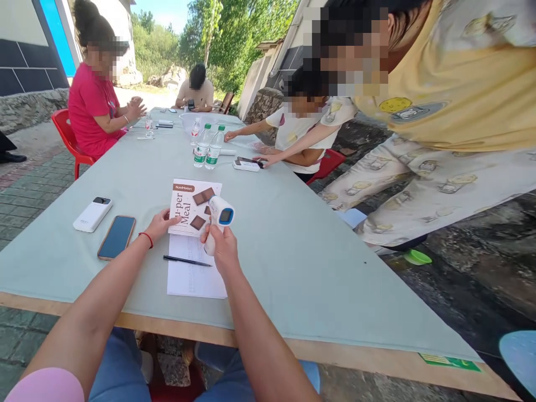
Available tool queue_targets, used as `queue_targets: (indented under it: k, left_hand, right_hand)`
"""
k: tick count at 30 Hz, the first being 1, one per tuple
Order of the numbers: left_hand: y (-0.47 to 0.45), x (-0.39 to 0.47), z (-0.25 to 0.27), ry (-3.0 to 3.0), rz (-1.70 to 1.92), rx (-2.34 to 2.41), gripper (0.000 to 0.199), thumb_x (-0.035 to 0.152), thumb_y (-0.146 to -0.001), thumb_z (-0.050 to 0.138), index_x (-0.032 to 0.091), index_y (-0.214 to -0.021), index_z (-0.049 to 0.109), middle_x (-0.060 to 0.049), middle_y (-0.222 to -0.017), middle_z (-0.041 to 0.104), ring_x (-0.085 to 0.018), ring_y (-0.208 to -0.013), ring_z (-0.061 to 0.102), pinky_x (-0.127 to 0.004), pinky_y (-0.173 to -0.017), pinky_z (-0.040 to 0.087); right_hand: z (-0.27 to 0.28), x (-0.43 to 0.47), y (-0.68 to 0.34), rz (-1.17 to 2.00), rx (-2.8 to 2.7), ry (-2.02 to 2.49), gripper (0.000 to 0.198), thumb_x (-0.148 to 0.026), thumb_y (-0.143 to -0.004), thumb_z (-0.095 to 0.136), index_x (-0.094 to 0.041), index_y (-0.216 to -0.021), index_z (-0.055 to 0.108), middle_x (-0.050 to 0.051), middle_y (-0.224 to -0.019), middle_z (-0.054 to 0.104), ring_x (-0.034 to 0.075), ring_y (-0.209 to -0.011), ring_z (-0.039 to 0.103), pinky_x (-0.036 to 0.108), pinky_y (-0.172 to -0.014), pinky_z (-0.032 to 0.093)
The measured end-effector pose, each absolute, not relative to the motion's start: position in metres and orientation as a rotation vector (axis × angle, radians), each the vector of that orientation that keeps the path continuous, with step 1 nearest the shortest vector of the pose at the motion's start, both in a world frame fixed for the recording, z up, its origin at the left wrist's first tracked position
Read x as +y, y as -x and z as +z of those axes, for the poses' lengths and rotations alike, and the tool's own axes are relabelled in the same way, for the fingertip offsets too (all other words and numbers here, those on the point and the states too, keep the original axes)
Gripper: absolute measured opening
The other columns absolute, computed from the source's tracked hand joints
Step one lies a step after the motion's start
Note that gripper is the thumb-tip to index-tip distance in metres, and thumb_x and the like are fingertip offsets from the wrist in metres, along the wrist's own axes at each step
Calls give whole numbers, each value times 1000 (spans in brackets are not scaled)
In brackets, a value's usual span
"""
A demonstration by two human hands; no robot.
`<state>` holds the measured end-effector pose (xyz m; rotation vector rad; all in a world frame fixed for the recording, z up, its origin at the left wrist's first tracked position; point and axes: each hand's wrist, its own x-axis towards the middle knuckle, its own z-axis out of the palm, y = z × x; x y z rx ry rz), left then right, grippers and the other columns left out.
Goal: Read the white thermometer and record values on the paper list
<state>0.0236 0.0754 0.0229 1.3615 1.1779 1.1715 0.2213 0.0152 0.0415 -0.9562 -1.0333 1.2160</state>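
My left hand grips the left edge of a white and brown meal package printed "NutriMotion", thumb on its front and the other fingers mostly hidden. In my right hand is a white infrared thermometer, held by its handle with the blue-framed screen facing me. It overlaps the right side of the package. Below them lies a sheet of paper with faint writing, and a black pen rests across it. A smartphone and a white power bank lie left of my left hand.
Two water bottles with green caps stand farther up the cloth-covered table. Other people sit along the sides and far end. At the right, a person in a yellow top leans over, a hand at a white device.
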Motion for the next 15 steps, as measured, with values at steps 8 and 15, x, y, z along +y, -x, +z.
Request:
queue_targets:
  k: [8,15]
  left_hand:
    - [-23,64,9,-1588,1177,1301,63,58,-75,68,16,-121,60,-11,-116,69,-28,-105,63,-40,-90,50]
    - [-22,63,12,-1605,1192,1309,60,59,-76,66,17,-118,61,-11,-113,70,-28,-102,64,-38,-88,51]
  right_hand:
    - [27,19,-200,1326,-1021,1034,37,-56,-72,64,-21,-72,54,-4,-50,54,12,-43,47,25,-43,38]
    - [24,20,-191,1236,-1046,1068,32,-53,-75,62,-22,-74,54,-6,-49,53,13,-45,48,25,-47,40]
